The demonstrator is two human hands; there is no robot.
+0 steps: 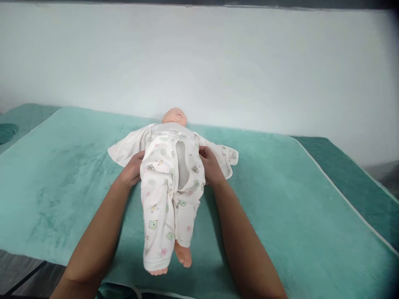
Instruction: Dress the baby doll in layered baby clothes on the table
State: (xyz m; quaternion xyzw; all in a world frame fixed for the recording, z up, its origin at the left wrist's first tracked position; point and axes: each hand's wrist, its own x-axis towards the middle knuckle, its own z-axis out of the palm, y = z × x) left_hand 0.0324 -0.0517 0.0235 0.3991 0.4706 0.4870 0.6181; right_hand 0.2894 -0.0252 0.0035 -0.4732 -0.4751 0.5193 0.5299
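Note:
A baby doll [175, 116] lies on its back, its head by the wall and its bare feet towards me. White split-crotch baby pants [157, 187] with a green and pink animal print cover its legs and reach up its trunk. Under it a white baby shirt [129, 145] spreads out to both sides. At the left side of the pants is my left hand [134, 168], closed on the cloth, its fingertips partly hidden. On the opposite side my right hand [211, 164] pinches the edge of the pants between thumb and fingers.
A light green towel cover [280, 199] lies over the table, with darker green cloth [349, 182] at its right. The white wall [199, 62] stands directly behind. Grey floor [25, 274] shows past the table's edge at lower left.

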